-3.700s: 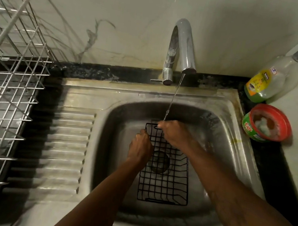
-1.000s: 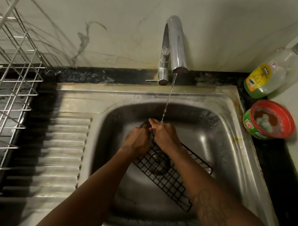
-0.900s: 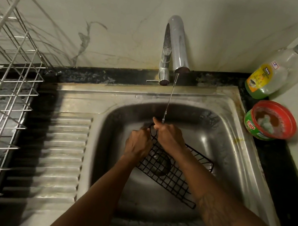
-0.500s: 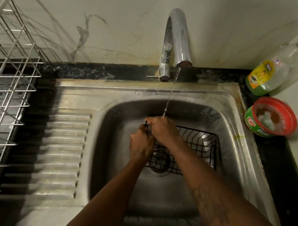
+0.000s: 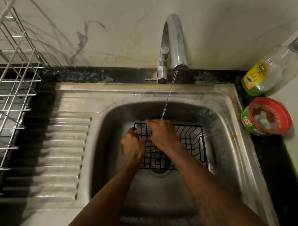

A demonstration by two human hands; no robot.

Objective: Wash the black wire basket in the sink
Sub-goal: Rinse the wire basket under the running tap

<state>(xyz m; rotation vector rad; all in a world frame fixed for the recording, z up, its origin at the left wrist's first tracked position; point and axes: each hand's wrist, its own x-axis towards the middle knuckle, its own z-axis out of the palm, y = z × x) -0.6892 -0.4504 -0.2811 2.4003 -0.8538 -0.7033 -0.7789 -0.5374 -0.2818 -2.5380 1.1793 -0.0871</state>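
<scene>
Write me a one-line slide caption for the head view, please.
Left hand grips the black wire basket, right hand on its rim, under the running tap in the steel sink.

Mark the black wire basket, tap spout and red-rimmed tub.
black wire basket (image 5: 186, 134), head view, far wire wall.
tap spout (image 5: 178, 45), head view, curved chrome neck.
red-rimmed tub (image 5: 270, 101), head view, far red rim.

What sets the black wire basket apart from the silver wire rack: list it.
The black wire basket is dark; the silver wire rack is shiny metal. Basket sits in the sink basin, left hand and right hand on it; rack stands left of the drainboard, untouched. Both are open wire grids.
</scene>
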